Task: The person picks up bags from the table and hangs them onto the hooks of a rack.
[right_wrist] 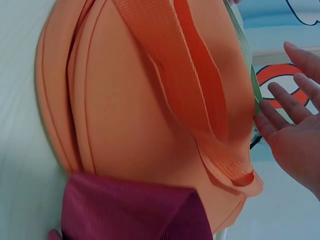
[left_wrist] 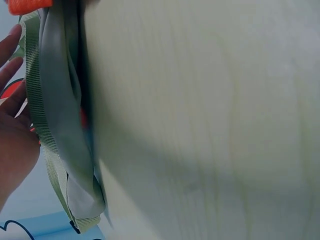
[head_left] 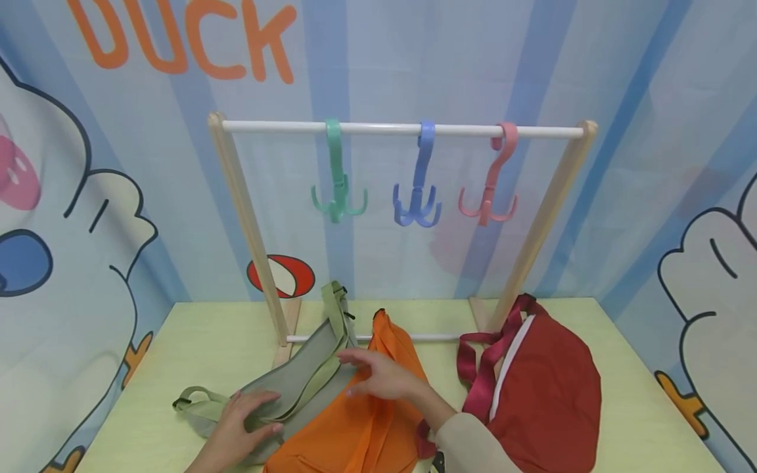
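Observation:
A grey-green bag [head_left: 296, 384] with light green straps lies on the table, partly under an orange bag [head_left: 343, 433]. My left hand [head_left: 242, 420] is over the grey-green bag's near left part, thumb apart from the fingers. In the left wrist view its fingers [left_wrist: 11, 75] extend beside the green webbing strap [left_wrist: 37, 90]. My right hand [head_left: 381, 376] reaches across the orange bag toward the grey-green one. The right wrist view shows its fingers [right_wrist: 290, 102] spread and loosely extended at the orange bag's edge. Neither hand grips anything.
A red bag [head_left: 550, 394] with dark red straps lies on the right. Behind the bags stands a wooden rack with a white rail [head_left: 378, 128]. From it hang a green hook [head_left: 337, 171], a blue hook [head_left: 421, 177] and a pink hook [head_left: 493, 174]. Printed cloth walls surround the table [head_left: 148, 394].

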Demonstrator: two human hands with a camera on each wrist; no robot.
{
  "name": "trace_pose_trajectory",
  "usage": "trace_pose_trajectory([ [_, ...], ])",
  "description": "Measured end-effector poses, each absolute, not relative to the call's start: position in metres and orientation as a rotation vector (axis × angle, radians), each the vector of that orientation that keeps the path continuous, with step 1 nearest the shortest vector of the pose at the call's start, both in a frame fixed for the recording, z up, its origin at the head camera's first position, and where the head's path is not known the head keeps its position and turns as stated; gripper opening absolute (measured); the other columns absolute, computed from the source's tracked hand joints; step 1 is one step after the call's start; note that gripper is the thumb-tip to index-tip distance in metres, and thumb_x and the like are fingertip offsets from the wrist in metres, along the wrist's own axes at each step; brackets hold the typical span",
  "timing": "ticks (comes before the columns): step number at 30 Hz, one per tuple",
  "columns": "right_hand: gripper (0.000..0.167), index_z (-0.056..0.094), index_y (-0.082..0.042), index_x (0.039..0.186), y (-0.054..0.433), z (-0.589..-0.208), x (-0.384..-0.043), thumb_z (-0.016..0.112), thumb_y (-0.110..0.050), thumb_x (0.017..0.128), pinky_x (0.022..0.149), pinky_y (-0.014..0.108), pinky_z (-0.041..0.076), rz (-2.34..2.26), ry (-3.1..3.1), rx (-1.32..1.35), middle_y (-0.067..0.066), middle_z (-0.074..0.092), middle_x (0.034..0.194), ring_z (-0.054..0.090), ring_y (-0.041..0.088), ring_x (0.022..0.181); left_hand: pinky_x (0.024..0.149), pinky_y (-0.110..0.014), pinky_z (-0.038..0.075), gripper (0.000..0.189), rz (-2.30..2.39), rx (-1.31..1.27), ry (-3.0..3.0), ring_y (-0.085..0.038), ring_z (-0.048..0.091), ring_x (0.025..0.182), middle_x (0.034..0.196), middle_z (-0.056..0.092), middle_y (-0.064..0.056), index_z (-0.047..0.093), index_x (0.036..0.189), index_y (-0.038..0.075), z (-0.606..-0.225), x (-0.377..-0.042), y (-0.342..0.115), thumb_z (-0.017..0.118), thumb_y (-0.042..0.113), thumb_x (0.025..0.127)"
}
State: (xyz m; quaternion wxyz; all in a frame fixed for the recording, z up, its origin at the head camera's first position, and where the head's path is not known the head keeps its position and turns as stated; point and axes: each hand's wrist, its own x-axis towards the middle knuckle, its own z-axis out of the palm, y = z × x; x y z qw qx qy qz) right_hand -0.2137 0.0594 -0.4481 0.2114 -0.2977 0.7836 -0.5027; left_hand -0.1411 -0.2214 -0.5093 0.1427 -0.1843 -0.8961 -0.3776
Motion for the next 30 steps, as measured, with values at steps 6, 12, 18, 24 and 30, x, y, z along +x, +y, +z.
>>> trace_pose_trajectory([
  [6,0.055,0.046,0.000,0.129,0.051,-0.455,-0.216,0.069,-0.001,0.079,0.101,0.042,0.030,-1.363,2.220,-0.904,0.014,0.051,0.127,0.042,0.026,0.120,0.091,-0.060,0.025,0.044,-1.101,-0.531,-2.588,-0.030,0.055,0.097,0.103,0.063,-0.006,0.065,0.104,0.009,-0.511,-0.141,-0.222,0.081,0.016,0.064],
  [12,0.056,0.046,-0.001,0.130,0.046,-0.459,-0.216,0.069,0.000,0.079,0.102,0.043,0.029,-1.383,2.231,-0.873,0.012,0.050,0.128,0.041,0.023,0.122,0.090,-0.060,0.026,0.043,-1.111,-0.547,-2.576,-0.027,0.056,0.095,0.101,0.064,-0.006,0.065,0.103,0.007,-0.512,-0.141,-0.222,0.081,0.014,0.064],
  [18,0.058,0.046,-0.001,0.131,0.042,-0.463,-0.219,0.069,0.003,0.078,0.102,0.044,0.029,-1.411,2.218,-0.871,0.012,0.050,0.129,0.040,0.024,0.124,0.091,-0.056,0.027,0.040,-1.102,-0.538,-2.581,-0.022,0.057,0.093,0.097,0.065,-0.003,0.067,0.099,0.008,-0.513,-0.140,-0.222,0.082,0.014,0.062],
  [24,0.059,0.046,-0.001,0.131,0.037,-0.463,-0.220,0.069,0.003,0.077,0.102,0.042,0.030,-1.395,2.234,-0.873,0.012,0.050,0.129,0.040,0.024,0.124,0.095,-0.056,0.025,0.036,-1.144,-0.482,-2.659,-0.020,0.058,0.093,0.095,0.065,0.000,0.068,0.098,0.010,-0.510,-0.140,-0.221,0.081,0.016,0.065],
  [30,0.058,0.046,-0.004,0.132,0.032,-0.462,-0.222,0.068,0.002,0.078,0.102,0.038,0.030,-1.312,2.317,-0.886,0.010,0.050,0.130,0.039,0.021,0.124,0.095,-0.057,0.025,0.034,-1.152,-0.469,-2.688,-0.017,0.058,0.092,0.094,0.065,0.002,0.068,0.097,0.010,-0.511,-0.140,-0.221,0.080,0.016,0.066],
])
